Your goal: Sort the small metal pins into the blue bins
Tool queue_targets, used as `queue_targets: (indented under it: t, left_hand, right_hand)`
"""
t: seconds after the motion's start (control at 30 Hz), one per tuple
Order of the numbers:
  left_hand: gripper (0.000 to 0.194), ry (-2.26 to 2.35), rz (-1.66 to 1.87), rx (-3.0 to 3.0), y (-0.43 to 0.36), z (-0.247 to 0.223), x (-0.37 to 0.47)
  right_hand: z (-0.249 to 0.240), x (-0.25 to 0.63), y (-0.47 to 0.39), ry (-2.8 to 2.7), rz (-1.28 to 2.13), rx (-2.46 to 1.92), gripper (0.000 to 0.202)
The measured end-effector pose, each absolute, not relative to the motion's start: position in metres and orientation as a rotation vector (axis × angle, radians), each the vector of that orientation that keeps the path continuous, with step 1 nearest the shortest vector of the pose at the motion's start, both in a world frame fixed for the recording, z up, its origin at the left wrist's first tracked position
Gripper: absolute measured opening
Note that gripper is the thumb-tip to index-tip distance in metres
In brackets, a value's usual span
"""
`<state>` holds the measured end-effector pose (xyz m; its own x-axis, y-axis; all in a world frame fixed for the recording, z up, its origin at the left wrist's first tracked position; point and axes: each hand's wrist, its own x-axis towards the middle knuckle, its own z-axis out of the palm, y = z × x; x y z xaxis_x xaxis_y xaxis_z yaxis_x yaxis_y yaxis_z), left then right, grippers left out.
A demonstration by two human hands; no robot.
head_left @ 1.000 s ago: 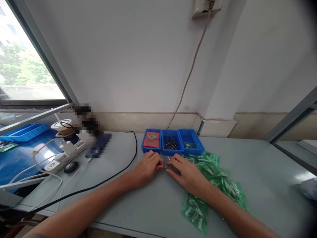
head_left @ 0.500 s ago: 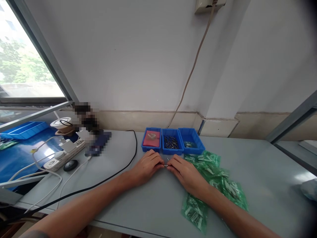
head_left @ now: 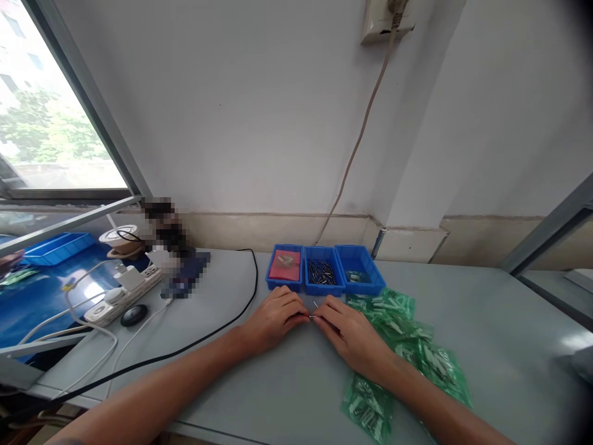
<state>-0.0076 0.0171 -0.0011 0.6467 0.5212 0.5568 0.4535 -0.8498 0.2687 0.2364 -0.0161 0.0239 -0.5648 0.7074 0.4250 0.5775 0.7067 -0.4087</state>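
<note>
My left hand [head_left: 277, 318] and my right hand [head_left: 353, 330] meet just in front of the blue bins, fingers pinched. Between their fingertips is a small metal pin-like part [head_left: 312, 317], with both hands closed on its ends. A second thin metal piece [head_left: 315, 304] sticks out by my right index finger; how it is held is hidden. Beyond the hands, the middle blue bin [head_left: 324, 289] holds many dark metal pins [head_left: 320, 272]. A red sheet or bag [head_left: 284, 272] with a small clear packet lies in the left blue bin [head_left: 283, 286]. Small pieces rest in the right blue bin [head_left: 365, 288].
Green plastic bags of metal parts [head_left: 405, 327] spread over the grey table [head_left: 259, 383], partly under my right forearm. A black cable [head_left: 185, 351] crosses at left. Farther left are a black mouse [head_left: 134, 315], a white power strip [head_left: 104, 312] and a blurred-out dark object [head_left: 185, 275].
The scene sits slightly lower in view as the camera tilts up. My fingertips are a little closer together, with less of the small metal part showing between them.
</note>
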Motion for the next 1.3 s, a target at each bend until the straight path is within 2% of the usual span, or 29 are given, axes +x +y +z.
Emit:
queue_targets:
  t: [0.9, 1.3]
  left_hand:
    - [0.017, 0.876, 1.008, 2.702, 0.0179, -0.0043, -0.0102]
    - [0.027, 0.816, 0.999, 2.737, 0.0167, -0.0019, -0.0076]
  right_hand:
    - [0.0207, 0.2366, -0.0141, -2.34, 0.335, -1.029, 0.014]
    - [0.0162, 0.2376, -0.0121, -2.371, 0.34, -1.019, 0.014]
